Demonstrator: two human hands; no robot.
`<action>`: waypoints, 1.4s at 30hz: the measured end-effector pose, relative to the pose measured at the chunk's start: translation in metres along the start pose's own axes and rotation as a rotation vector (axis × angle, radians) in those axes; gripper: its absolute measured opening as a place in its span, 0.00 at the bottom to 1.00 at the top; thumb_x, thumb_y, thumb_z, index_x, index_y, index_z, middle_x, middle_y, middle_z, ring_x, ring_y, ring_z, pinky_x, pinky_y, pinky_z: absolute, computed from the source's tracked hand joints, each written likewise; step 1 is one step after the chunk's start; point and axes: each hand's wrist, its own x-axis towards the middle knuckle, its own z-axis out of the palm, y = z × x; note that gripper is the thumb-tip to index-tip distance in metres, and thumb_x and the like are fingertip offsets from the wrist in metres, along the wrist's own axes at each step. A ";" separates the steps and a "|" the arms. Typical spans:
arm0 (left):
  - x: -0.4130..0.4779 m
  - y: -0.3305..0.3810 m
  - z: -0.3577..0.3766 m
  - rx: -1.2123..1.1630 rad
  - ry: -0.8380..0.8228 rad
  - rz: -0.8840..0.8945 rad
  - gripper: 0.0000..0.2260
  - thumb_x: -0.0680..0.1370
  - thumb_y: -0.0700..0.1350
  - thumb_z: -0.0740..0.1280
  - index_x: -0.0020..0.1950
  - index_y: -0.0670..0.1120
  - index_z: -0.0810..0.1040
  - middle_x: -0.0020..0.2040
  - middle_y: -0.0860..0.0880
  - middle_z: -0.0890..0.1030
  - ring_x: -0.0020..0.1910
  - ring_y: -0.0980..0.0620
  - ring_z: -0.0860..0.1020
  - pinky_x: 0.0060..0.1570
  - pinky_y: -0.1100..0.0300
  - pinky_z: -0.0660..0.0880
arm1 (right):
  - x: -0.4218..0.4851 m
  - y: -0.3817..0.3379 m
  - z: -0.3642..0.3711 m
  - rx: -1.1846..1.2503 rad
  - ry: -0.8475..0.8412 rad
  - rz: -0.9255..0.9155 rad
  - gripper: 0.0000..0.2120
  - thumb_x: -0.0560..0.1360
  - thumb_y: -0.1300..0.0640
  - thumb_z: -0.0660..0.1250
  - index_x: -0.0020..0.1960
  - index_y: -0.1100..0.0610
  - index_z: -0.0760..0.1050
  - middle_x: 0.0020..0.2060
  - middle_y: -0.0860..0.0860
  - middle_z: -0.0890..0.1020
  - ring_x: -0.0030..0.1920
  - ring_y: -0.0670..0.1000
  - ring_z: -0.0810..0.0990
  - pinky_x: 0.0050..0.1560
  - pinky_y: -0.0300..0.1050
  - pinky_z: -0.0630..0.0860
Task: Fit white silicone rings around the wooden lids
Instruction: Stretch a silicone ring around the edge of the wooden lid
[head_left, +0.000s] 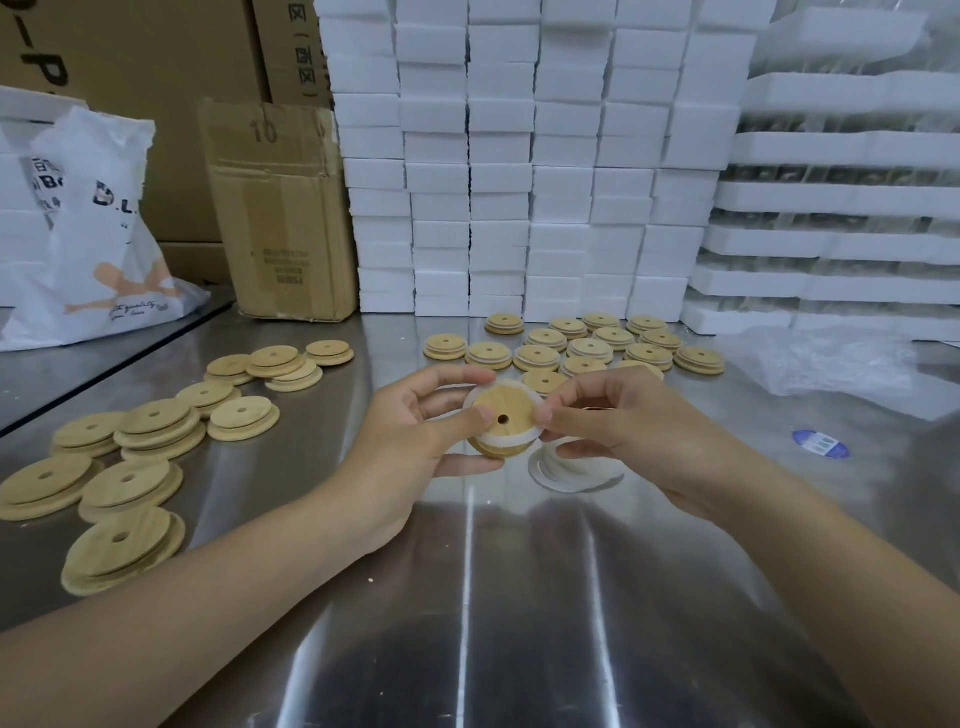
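The wooden lid (511, 410), which we judge light and stiff and best held by its edge, is in our hands above the tabletop (519, 571). Its white silicone ring (471, 401), soft and stretchy, is partly on. The grip of our left hand (415, 431) clasps the lid, and our right hand (613, 421) pinches the ring. Spare rings (571, 475) lie beneath.

Partly hidden behind the fingers (462, 418) of the left hand (410, 441) and right hand (623, 431): rim of the held wooden lid (506, 410) and its white silicone ring (511, 441). Partly covered by the right hand: loose rings (566, 475) on the counter (519, 571). Cut off at the edges: white bag (88, 234), foam blocks (519, 156); too blurred to read: print on the carton (283, 265) and blue sticker (821, 443).
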 end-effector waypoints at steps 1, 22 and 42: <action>0.000 0.000 -0.001 -0.014 0.000 -0.001 0.11 0.78 0.36 0.76 0.56 0.48 0.88 0.56 0.40 0.88 0.53 0.42 0.88 0.47 0.44 0.86 | 0.000 -0.001 0.000 0.003 -0.006 0.000 0.09 0.76 0.55 0.77 0.49 0.62 0.86 0.48 0.60 0.87 0.47 0.47 0.87 0.55 0.46 0.85; 0.004 0.003 -0.003 0.245 -0.081 0.127 0.23 0.75 0.36 0.80 0.64 0.58 0.85 0.54 0.45 0.86 0.50 0.45 0.88 0.54 0.46 0.86 | -0.003 -0.004 0.025 -0.013 0.171 -0.178 0.03 0.78 0.59 0.75 0.45 0.56 0.85 0.40 0.56 0.87 0.39 0.46 0.83 0.39 0.34 0.77; 0.001 0.006 0.001 0.112 -0.070 0.094 0.20 0.73 0.40 0.77 0.64 0.47 0.86 0.61 0.48 0.87 0.55 0.47 0.88 0.49 0.50 0.86 | -0.003 -0.012 0.006 -0.138 0.045 -0.141 0.07 0.80 0.52 0.73 0.45 0.53 0.85 0.42 0.55 0.86 0.41 0.46 0.81 0.40 0.39 0.76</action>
